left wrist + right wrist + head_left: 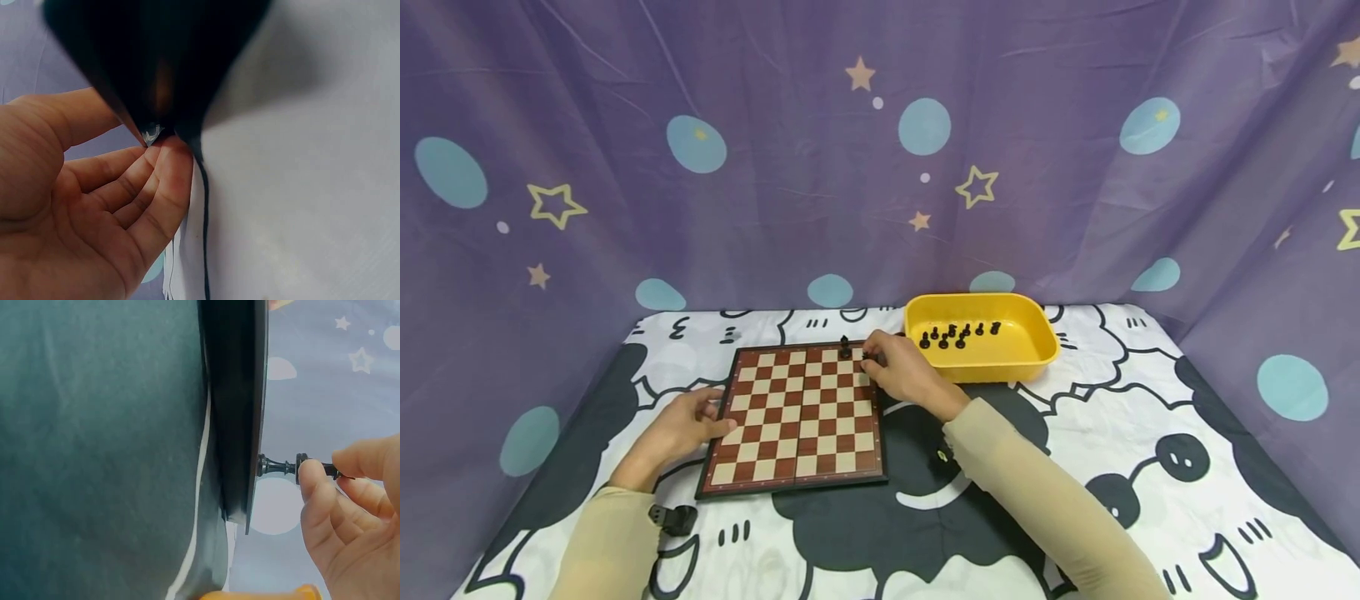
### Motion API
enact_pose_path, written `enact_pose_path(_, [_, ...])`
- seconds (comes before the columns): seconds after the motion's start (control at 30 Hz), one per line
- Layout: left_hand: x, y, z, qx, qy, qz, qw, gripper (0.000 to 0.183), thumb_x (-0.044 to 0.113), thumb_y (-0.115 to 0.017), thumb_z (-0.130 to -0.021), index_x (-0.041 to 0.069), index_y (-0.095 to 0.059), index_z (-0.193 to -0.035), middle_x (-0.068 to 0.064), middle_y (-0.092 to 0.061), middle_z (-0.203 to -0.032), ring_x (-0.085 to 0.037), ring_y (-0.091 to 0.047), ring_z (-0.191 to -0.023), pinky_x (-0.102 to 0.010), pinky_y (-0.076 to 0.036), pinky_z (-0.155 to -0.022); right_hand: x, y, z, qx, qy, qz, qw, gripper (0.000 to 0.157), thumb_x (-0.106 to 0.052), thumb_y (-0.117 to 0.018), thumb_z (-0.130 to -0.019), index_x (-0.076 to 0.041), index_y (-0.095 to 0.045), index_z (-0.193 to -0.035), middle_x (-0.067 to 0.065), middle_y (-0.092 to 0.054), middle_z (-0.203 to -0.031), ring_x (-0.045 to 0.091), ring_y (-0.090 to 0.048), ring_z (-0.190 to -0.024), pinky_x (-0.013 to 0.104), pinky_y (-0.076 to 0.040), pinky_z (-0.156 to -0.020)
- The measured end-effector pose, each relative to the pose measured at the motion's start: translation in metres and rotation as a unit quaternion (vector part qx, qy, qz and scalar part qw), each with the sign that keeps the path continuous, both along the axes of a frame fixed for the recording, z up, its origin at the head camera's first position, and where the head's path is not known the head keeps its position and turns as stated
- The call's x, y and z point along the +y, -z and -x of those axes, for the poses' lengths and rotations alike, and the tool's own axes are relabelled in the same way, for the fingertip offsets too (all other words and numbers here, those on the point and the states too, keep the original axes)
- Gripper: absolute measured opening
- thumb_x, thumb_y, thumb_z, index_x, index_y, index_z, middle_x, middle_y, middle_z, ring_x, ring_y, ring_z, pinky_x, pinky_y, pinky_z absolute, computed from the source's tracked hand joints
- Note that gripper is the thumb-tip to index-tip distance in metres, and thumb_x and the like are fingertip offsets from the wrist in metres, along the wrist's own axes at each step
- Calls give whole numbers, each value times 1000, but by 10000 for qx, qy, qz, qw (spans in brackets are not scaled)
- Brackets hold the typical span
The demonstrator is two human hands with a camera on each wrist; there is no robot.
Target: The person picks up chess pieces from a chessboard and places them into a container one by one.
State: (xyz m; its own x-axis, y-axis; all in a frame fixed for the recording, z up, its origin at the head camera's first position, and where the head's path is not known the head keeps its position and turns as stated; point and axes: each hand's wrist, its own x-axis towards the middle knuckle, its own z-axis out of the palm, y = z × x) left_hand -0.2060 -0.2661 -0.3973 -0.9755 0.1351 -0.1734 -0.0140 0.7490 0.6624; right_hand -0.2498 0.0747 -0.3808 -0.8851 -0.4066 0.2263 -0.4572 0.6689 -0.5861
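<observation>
A brown-and-cream chessboard (808, 421) with a black rim lies on the cloth. My left hand (688, 427) grips its left edge, thumb over the top; in the left wrist view the fingers (172, 172) are bent at the board's underside. At the far right corner my right hand (898, 367) pinches a small black chess piece (329, 469) between thumb and fingers, close over the board. Beside it a black chess piece (846, 348) stands upright on the far row. The fingers hide much of the held piece, so I cannot tell which kind it is.
A yellow tray (1037, 367) stands right of the board's far corner, holding several black chess pieces (961, 341). A black-and-white cartoon cloth (1090, 400) covers the table. Behind hangs a purple curtain (775, 208) with stars and dots.
</observation>
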Motion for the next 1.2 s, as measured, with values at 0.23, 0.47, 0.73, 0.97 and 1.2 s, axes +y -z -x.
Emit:
enact_pose_path(0.23, [-1, 1, 3, 14, 55, 26, 10000, 70, 29, -68, -80, -8, -36, -130, -11, -48, -92, -22, -45, -82, -34, -40, -68, 10, -7, -9, 171, -70, 132, 9997, 15, -21, -57, -89, -15, -56, -102, -2, -59, -94, 8, -50, -63, 25, -43, -60])
enact_pose_path(0.47, [-2, 2, 1, -47, 10, -12, 10000, 73, 30, -69, -80, -9, -35, -131, -13, -49, -96, -23, -46, -84, -34, -41, -68, 22, -13, -13, 320, 48, 80, 9994, 15, -24, -57, -88, -16, -57, -101, -8, -57, -88, 8, -49, -61, 26, -42, -57])
enact_pose_path(0.73, [-6, 3, 0, 30, 25, -2, 10000, 72, 30, -69, -79, -9, -36, -130, -13, -50, -96, -24, -47, -84, -34, -41, -69, 39, -15, -16, 649, 139, 63, 9978, 11, -22, -58, -86, -19, -58, -96, -11, -56, -81, 7, -48, -57, 25, -41, -51])
enact_pose_path(0.97, [-5, 4, 0, -17, -1, -62, 10000, 73, 31, -69, -79, -9, -35, -130, -12, -49, -95, -23, -47, -84, -34, -41, -68, 58, -16, -18, 844, 341, 45, 9958, 13, -23, -61, -84, -17, -58, -95, -8, -57, -85, 8, -48, -63, 25, -41, -55])
enact_pose_path(1.2, [-3, 3, 1, 52, 44, -9, 10000, 71, 29, -69, -79, -10, -36, -130, -12, -50, -94, -23, -47, -82, -34, -42, -67, 80, -18, -14, 1163, 443, 52, 9922, 15, -22, -62, -83, -14, -58, -94, -5, -58, -82, 13, -50, -64, 27, -41, -57])
